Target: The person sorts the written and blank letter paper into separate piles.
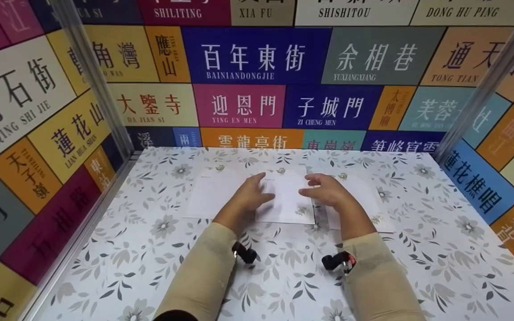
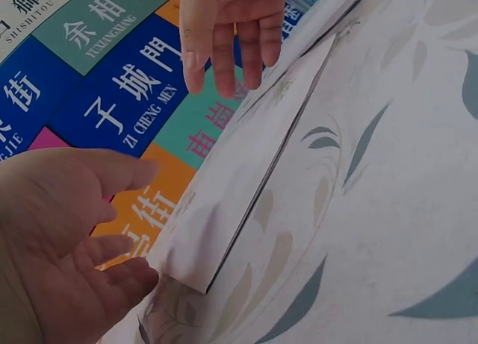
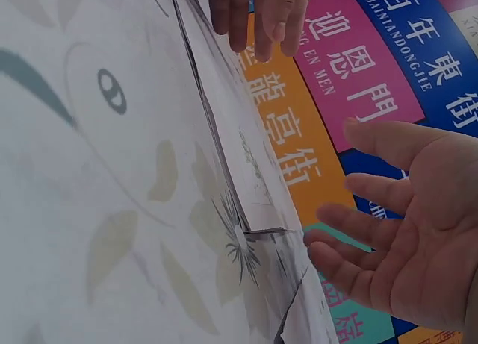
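Note:
Three white paper sheets or thin pads with small floral prints lie side by side on the table: a left sheet [image 1: 205, 196], a middle sheet [image 1: 286, 207] and a right sheet [image 1: 362, 200]. My left hand [image 1: 251, 194] hovers over the left edge of the middle sheet, fingers loosely bent with nothing in them. Facing it, my right hand [image 1: 328, 191] is above the gap between the middle and right sheets, also holding nothing. In both wrist views the hands stay apart, the palm of the right hand [image 3: 418, 232] showing beside the middle sheet [image 3: 235, 150].
A white tablecloth [image 1: 172, 267] with grey leaves and flowers covers the table. Colourful panels [image 1: 257, 55] with Chinese place names rise behind the table and at both sides. Clear upright panel edges [image 1: 89, 76] stand at the table's sides.

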`<state>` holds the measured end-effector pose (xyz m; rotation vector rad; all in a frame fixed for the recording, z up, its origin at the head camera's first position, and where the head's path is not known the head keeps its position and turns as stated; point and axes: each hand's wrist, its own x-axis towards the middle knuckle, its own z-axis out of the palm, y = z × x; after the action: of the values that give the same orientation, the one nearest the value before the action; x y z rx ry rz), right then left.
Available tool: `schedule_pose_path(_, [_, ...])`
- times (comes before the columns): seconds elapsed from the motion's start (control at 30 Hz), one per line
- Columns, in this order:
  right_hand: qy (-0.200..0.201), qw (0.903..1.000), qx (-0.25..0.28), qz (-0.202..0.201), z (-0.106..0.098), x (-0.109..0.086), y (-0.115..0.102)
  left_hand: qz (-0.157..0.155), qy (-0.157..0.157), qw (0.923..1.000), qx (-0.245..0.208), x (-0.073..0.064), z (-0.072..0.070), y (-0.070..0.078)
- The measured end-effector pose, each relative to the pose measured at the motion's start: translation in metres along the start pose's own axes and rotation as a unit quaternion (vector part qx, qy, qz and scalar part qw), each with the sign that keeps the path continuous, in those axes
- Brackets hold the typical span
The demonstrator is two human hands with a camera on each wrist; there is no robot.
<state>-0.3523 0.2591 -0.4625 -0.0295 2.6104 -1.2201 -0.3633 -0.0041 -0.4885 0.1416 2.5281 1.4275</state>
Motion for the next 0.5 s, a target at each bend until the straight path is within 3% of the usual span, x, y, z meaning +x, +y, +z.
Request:
schedule_pose_path(0.07, [-0.022, 0.9992, -0.031, -0.010, 0.0007, -0.0010, 0.0012, 0.022, -0.023, 0.9992, 0.025, -0.0011, 0.0005, -0.0024])
schedule_pose_path(0.17, [-0.055, 0.9952, -0.079, -0.016, 0.0036, -0.0020, 0.0022, 0.026, -0.064, 0.9962, 0.054, -0.0041, 0.0007, -0.0055])
schedule_pose_path(0.27, [-0.077, 0.9876, -0.135, -0.021, 0.0071, -0.0030, 0.0028, 0.030, -0.093, 0.9881, 0.119, -0.0058, 0.0011, -0.0064])
schedule_pose_path(0.4, [-0.097, 0.9758, -0.195, -0.022, 0.0077, -0.0048, 0.0044, 0.020, -0.111, 0.9729, 0.202, -0.0060, 0.0033, -0.0044])
schedule_pose_path(0.5, [-0.103, 0.9700, -0.220, -0.016, 0.0065, -0.0047, 0.0048, 0.008, -0.114, 0.9667, 0.229, -0.0066, 0.0048, -0.0022])
